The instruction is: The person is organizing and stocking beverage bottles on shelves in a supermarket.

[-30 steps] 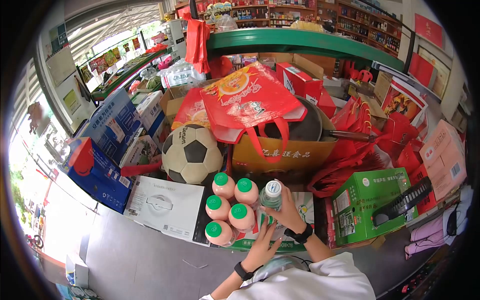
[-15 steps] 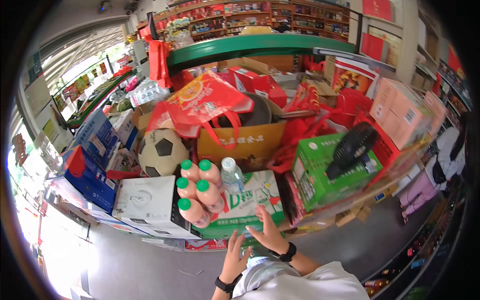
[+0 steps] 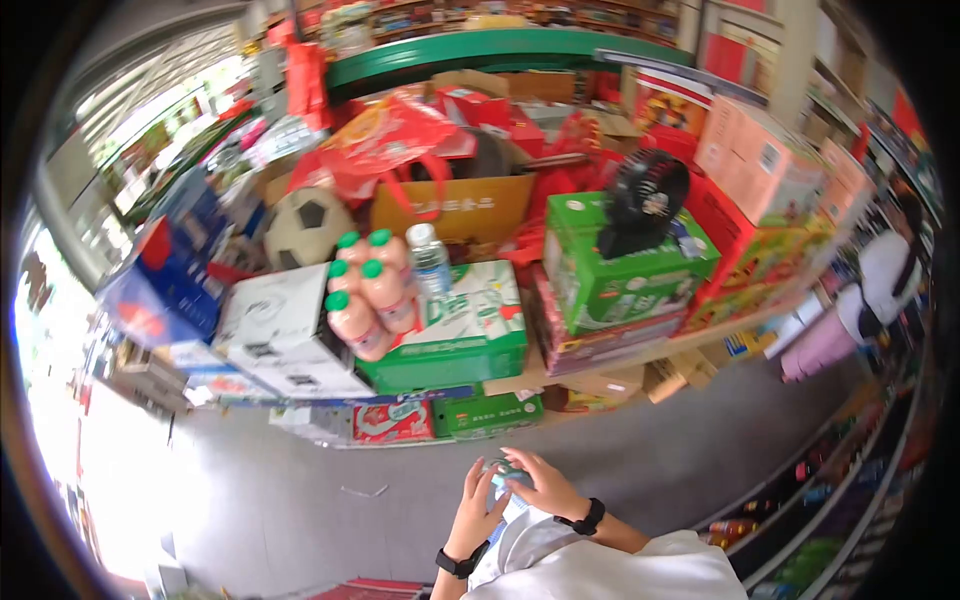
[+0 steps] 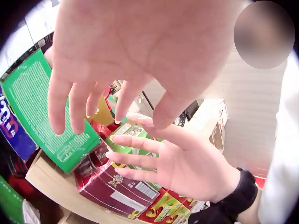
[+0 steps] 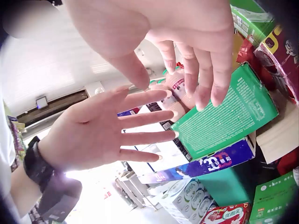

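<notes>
My left hand (image 3: 468, 520) and right hand (image 3: 545, 487) are held up in front of my body, back from the goods, with fingers extended. In the left wrist view the right palm (image 4: 191, 165) is bare. The right wrist view likewise shows nothing in the left palm (image 5: 88, 128). Beyond them, a clear bottle with a white cap (image 3: 430, 268) stands upright on a green-and-white carton (image 3: 480, 305). Several pink bottles with green caps (image 3: 385, 295) are grouped to its left on the same carton.
A white box (image 3: 290, 330) and a soccer ball (image 3: 308, 230) are left of the bottles. To the right, a black fan (image 3: 645, 198) stands on a green box (image 3: 625, 275). Red bags (image 3: 395, 135) lie behind. Another person (image 3: 885, 275) is at far right, beside low shelves.
My right hand has let go of the clear bottle, which now stands on the carton. Both hands have drawn back toward my body, and the head view has shifted.
</notes>
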`<act>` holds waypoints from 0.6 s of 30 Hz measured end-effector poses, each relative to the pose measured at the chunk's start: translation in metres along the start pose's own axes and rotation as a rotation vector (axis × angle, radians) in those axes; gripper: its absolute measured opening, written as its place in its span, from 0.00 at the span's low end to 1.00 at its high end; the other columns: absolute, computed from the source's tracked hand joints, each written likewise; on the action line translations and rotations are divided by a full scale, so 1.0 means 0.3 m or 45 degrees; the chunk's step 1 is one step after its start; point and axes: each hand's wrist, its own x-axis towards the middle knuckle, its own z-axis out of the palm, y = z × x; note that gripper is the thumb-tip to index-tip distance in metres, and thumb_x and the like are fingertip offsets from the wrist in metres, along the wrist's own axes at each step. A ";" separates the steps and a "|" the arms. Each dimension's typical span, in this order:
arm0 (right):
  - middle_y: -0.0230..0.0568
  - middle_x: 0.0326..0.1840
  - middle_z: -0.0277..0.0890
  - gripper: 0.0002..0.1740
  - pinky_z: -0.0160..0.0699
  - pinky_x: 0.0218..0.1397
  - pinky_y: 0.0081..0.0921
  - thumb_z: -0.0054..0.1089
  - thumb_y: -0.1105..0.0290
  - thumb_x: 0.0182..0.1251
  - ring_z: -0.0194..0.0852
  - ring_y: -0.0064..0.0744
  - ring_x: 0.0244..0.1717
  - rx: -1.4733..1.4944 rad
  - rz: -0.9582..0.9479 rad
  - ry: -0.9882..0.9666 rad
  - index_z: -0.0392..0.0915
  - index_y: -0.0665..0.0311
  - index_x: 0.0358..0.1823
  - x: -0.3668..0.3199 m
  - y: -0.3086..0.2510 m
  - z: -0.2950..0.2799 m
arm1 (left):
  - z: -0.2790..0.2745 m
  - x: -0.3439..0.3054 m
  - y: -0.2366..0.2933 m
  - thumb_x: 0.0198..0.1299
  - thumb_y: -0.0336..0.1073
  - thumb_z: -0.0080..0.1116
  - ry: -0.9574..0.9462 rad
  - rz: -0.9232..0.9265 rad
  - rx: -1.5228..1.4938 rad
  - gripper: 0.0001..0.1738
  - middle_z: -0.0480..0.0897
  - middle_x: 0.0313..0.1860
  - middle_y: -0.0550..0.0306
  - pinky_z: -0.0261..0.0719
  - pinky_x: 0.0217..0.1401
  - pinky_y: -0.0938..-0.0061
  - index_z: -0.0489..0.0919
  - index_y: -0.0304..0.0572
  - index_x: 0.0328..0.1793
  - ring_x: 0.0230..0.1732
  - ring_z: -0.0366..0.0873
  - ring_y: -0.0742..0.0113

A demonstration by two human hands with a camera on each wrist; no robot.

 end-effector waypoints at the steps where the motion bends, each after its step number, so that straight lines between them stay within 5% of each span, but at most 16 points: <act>1: 0.49 0.53 0.70 0.30 0.72 0.52 0.30 0.59 0.67 0.60 0.72 0.39 0.51 0.008 -0.047 -0.018 0.61 0.63 0.63 -0.005 -0.012 0.004 | -0.014 -0.027 0.010 0.56 0.34 0.59 0.016 -0.003 0.008 0.28 0.59 0.67 0.39 0.70 0.58 0.64 0.66 0.41 0.63 0.61 0.67 0.45; 4: 0.49 0.53 0.70 0.30 0.71 0.52 0.30 0.59 0.68 0.60 0.72 0.39 0.50 -0.003 -0.161 -0.157 0.61 0.63 0.63 -0.017 -0.004 0.033 | -0.039 -0.136 0.048 0.57 0.37 0.58 0.189 -0.166 -0.028 0.28 0.59 0.68 0.41 0.65 0.63 0.64 0.66 0.43 0.65 0.66 0.61 0.45; 8: 0.48 0.54 0.70 0.30 0.71 0.52 0.29 0.60 0.69 0.59 0.72 0.38 0.51 -0.012 -0.365 -0.469 0.62 0.63 0.63 -0.022 -0.061 0.059 | -0.009 -0.286 0.074 0.58 0.39 0.57 0.537 -0.303 0.082 0.27 0.62 0.65 0.42 0.74 0.54 0.66 0.67 0.46 0.64 0.57 0.70 0.48; 18: 0.46 0.51 0.71 0.29 0.73 0.51 0.27 0.62 0.74 0.54 0.74 0.35 0.48 -0.009 -0.758 -1.103 0.65 0.65 0.59 -0.039 0.022 -0.159 | 0.321 -0.379 0.203 0.64 0.40 0.50 1.163 -0.592 0.063 0.23 0.64 0.64 0.47 0.66 0.63 0.67 0.67 0.44 0.63 0.63 0.65 0.51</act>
